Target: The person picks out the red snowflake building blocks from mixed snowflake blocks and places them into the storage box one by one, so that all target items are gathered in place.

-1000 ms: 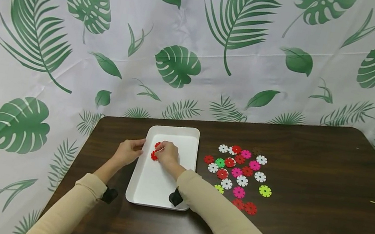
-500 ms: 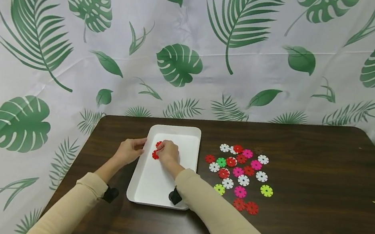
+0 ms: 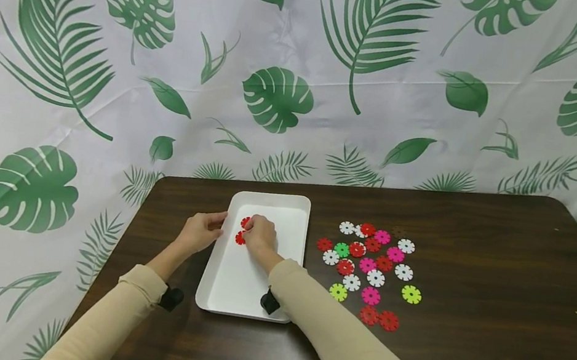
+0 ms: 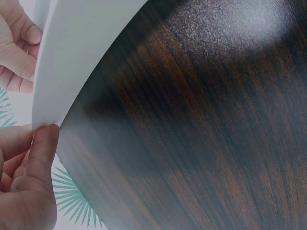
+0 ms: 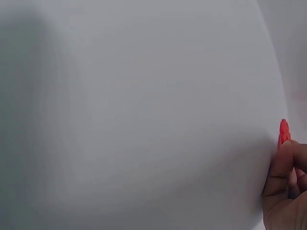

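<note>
A white tray [image 3: 232, 296] lies on the dark wooden table [image 3: 464, 355]. My right hand [image 3: 258, 234] is inside the tray near its far left corner, fingers curled on a red notched disc [image 3: 241, 237]; a second red disc [image 3: 245, 221] shows just behind it. The right wrist view shows the red disc [image 5: 284, 131] at my fingertips [image 5: 278, 172] over the white tray floor [image 5: 134, 115]. My left hand [image 3: 199, 232] grips the tray's left rim [image 4: 57, 81], thumb and fingers pinching the wall.
A loose cluster of red, white, pink and green notched discs [image 3: 367, 266] lies on the table right of the tray. A leaf-print cloth [image 3: 281, 79] hangs behind the table. The table's right half is bare wood.
Hardly anything has moved; both hands stay where they were, and the view has shifted very slightly.
</note>
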Motion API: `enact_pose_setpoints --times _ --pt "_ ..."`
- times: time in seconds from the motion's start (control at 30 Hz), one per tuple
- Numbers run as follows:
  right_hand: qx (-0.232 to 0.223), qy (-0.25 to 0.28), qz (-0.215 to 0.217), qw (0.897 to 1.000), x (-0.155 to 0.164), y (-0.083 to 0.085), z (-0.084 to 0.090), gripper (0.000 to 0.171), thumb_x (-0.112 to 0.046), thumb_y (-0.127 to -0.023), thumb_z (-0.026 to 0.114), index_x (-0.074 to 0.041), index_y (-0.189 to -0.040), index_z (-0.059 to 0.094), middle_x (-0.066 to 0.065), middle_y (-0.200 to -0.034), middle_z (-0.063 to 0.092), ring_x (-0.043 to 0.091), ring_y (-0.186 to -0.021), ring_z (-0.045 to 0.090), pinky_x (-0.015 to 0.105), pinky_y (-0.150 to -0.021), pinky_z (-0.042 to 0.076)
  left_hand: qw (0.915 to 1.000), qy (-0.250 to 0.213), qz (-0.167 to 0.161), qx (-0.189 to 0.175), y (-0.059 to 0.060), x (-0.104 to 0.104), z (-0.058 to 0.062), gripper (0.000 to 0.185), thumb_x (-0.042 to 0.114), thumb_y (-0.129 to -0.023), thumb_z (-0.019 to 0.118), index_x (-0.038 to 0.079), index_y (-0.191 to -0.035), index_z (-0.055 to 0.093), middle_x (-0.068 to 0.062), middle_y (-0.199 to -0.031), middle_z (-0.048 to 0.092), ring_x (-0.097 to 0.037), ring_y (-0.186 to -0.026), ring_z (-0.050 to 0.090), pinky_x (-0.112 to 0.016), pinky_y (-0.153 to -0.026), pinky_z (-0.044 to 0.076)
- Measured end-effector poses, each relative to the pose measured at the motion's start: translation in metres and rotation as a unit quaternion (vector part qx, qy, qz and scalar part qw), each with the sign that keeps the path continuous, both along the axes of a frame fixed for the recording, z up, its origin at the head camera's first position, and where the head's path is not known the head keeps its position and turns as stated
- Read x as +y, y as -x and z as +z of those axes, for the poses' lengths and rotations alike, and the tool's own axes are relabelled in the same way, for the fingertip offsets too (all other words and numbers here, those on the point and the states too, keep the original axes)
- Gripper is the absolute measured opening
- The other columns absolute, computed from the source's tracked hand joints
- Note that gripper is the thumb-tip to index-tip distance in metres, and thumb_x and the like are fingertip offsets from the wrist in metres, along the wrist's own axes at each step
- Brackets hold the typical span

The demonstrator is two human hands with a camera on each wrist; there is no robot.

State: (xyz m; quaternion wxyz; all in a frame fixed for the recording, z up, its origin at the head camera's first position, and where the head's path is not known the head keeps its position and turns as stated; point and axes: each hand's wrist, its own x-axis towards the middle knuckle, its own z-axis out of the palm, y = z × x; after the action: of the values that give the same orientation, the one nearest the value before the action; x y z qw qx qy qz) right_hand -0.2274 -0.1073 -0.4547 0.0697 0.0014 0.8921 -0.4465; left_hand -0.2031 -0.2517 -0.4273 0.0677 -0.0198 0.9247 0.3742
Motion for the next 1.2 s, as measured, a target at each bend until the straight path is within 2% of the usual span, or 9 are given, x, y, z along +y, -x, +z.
enact_pose_setpoints --times 0.4,0.73,1.2 --pt "0.006 -0.006 -0.009 1.0 -0.0008 -0.0008 0.0007 0.011 -0.003 -0.081 0.069 -0.007 -0.076 0.06 0.004 -0.075 0.061 0.016 -0.069 0.054 0.024 -0.061 0.047 1.0 0.002 0.002 0.002 -0.0002 0.0007 0.0012 0.047 -0.003 -0.088 0.057 0.0 -0.135 0.049 -0.021 -0.131 0.055 -0.034 -0.111 0.059 -0.042 -0.09 0.051" --pt "0.012 -0.007 -0.012 1.0 0.0004 -0.0003 0.0002 0.011 -0.002 -0.079 0.07 -0.007 -0.075 0.061 0.004 -0.078 0.063 0.016 -0.072 0.056 0.025 -0.063 0.048 1.0 0.002 0.008 -0.002 -0.0001 0.0011 0.0005 0.047 -0.003 -0.088 0.058 0.0 -0.134 0.05 -0.021 -0.13 0.055 -0.034 -0.11 0.06 -0.042 -0.09 0.051" --pt "0.004 0.007 -0.009 1.0 0.0035 -0.001 0.0002 0.009 -0.005 -0.081 0.07 -0.006 -0.078 0.061 0.004 -0.077 0.062 0.016 -0.07 0.054 0.024 -0.061 0.047 0.9999 0.001 0.009 -0.01 -0.0002 0.0019 0.0008 0.047 -0.002 -0.089 0.056 0.001 -0.136 0.048 -0.02 -0.133 0.053 -0.034 -0.113 0.059 -0.042 -0.091 0.05"
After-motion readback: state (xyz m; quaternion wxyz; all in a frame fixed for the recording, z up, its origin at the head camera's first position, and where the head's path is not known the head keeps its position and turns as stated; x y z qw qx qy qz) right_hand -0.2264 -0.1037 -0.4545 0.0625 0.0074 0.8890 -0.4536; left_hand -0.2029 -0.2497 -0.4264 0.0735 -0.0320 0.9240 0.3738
